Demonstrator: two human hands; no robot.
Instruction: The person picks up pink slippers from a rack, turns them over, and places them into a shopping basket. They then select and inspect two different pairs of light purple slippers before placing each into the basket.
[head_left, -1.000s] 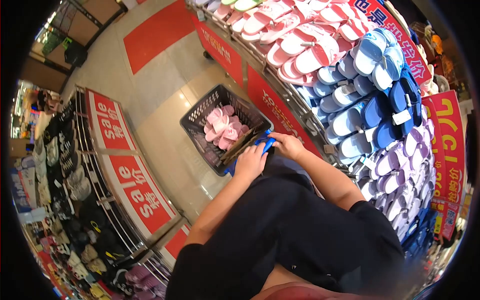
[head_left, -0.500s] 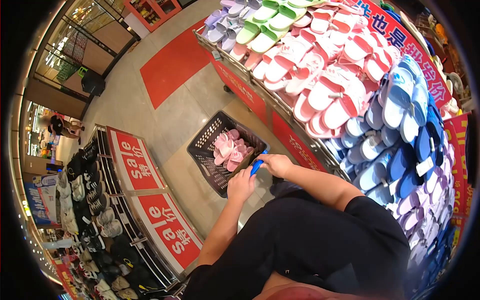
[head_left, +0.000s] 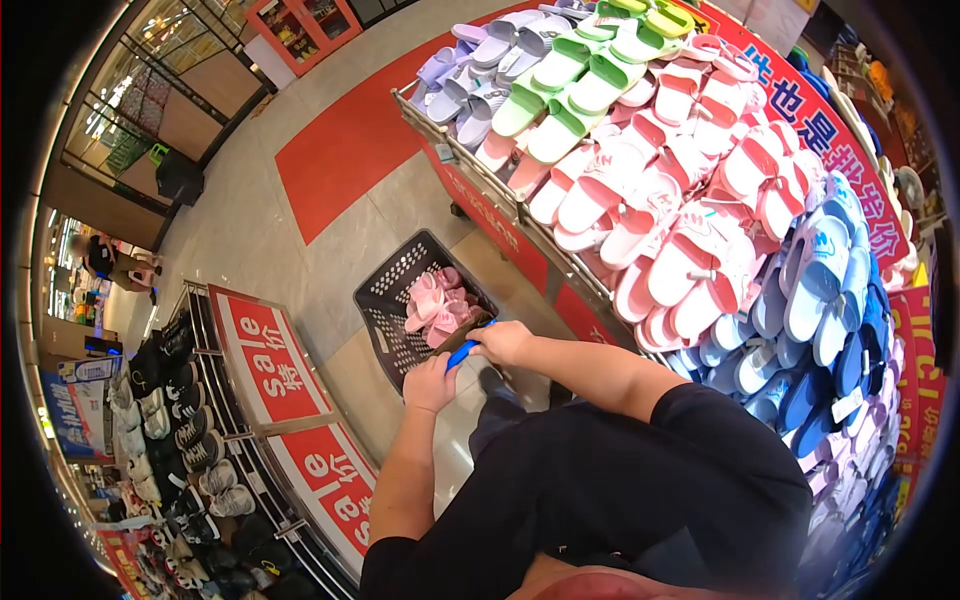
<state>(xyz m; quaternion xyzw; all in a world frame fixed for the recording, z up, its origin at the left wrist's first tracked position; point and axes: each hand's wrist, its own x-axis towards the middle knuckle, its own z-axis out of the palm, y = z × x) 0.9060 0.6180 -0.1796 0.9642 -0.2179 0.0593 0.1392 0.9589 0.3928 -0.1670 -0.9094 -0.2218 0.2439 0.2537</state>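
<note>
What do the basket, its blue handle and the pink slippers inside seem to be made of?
The basket: probably hard, dull dark plastic, given its rows of holes. The blue handle: likely smooth plastic, judging by its even colour. The pink slippers: matt foam or rubber, perhaps, from their chunky, even-coloured look.

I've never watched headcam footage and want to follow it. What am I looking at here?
There is no machine: these are a person's bare hands. Every picture comes from one camera worn on that person's head, looking forward and down, so their dark top shows below. The left hand and right hand both grip a blue handle at a dark basket. Pink slippers lie inside it. To the right, more slippers are piled; to the left are shoes and red sale signs.
</note>
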